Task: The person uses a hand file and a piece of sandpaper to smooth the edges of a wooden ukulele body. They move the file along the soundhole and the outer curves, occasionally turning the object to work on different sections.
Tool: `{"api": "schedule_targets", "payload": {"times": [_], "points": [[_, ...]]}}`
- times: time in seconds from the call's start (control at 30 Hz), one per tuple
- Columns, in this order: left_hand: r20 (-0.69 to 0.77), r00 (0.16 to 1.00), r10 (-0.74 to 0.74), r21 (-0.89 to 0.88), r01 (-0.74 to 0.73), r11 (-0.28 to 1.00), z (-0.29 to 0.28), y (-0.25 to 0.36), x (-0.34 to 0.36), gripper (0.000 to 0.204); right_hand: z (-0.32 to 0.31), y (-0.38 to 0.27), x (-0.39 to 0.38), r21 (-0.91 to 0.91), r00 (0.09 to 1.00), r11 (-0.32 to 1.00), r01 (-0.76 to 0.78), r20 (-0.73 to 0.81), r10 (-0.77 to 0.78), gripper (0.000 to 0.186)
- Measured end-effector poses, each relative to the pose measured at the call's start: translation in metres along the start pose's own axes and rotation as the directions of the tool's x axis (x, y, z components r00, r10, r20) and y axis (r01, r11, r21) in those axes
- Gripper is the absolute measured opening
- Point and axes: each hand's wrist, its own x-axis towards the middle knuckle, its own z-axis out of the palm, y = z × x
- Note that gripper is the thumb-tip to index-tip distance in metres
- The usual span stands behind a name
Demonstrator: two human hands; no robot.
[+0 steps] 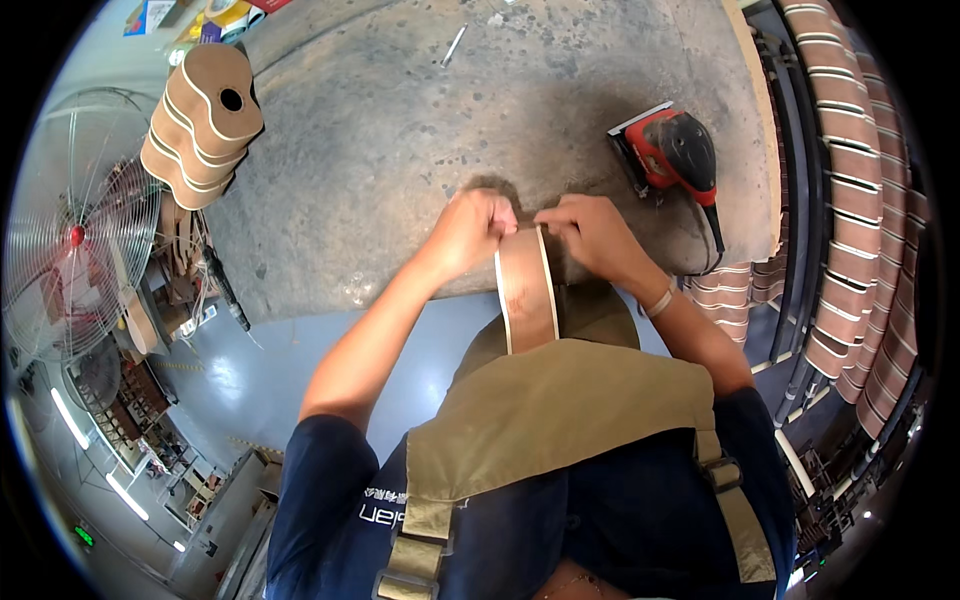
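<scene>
A wooden ukulele body (527, 290), seen side-on with pale binding along both edges, stands between my lap and the table edge, its near end against my apron (560, 410). My left hand (470, 232) is closed at the far left corner of the body, fingertips curled onto it. On the opposite edge, my right hand (598, 235) is closed in a pinch, with thumb and forefinger pressed together near the binding. What lies between those fingertips is too small to make out.
A red and black electric sander (665, 150) rests on the grey worktable (360, 150) at right. Several stacked ukulele bodies (205, 125) stand at the far left beside a wire fan (78, 235). A thin white stick (454, 46) lies farther back. Racks of striped wooden bodies (845, 200) line the right.
</scene>
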Motion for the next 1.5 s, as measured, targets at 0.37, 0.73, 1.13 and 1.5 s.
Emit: {"api": "schedule_targets", "payload": {"times": [0.37,0.73,1.13,1.5], "points": [[-0.010,0.995,-0.097,-0.079,0.095,0.992,-0.006,0.012,0.004,0.011,-0.008,0.006,0.012,0.104,0.997,0.993,0.051,0.055,-0.057,0.025],[-0.205,0.976,0.066,0.055,-0.056,0.997,-0.003,0.041,-0.020,0.017,-0.015,-0.005,0.002,0.030,0.983,0.982,0.184,-0.024,-0.184,0.034],[-0.162,0.704,0.691,0.588,-0.494,0.641,0.052,0.048,-0.104,0.023,0.004,-0.040,-0.101,-0.265,0.868,0.851,0.454,-0.083,-0.489,0.045],[-0.425,0.904,0.030,0.032,-0.018,0.999,0.047,0.102,-0.154,0.067,-0.041,-0.062,-0.134,0.606,0.971,0.790,-0.097,-0.119,0.210,0.029]]}}
